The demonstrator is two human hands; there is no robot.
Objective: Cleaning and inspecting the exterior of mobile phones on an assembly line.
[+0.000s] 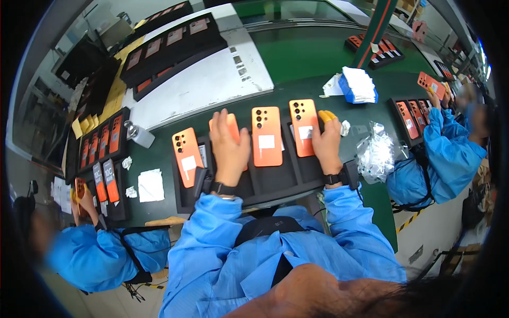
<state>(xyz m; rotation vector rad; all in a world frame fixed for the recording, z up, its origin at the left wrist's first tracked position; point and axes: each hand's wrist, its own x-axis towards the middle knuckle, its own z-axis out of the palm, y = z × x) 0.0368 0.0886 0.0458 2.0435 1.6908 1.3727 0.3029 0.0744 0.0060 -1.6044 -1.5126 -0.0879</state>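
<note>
A black compartment tray (275,192) lies before me with several orange phones, backs up. My left hand (230,151) is open, laid flat over one orange phone (231,123) and hiding most of it. Left of it, a tilted phone (185,150) with dark camera lenses and a white label sits by the tray's left side. Between my hands stands another labelled phone (266,127). My right hand (327,146), with yellow finger covers, is at the right edge of the rightmost phone (304,116); its fingers are extended and nothing shows wrapped in them.
A white cloth (151,185) and a clear bottle (139,134) lie left of the tray. Clear plastic bags (377,153) and a blue-white stack of wipes (358,86) are to the right. Co-workers in blue handle phones on both sides. Stacked black trays (175,50) stand behind.
</note>
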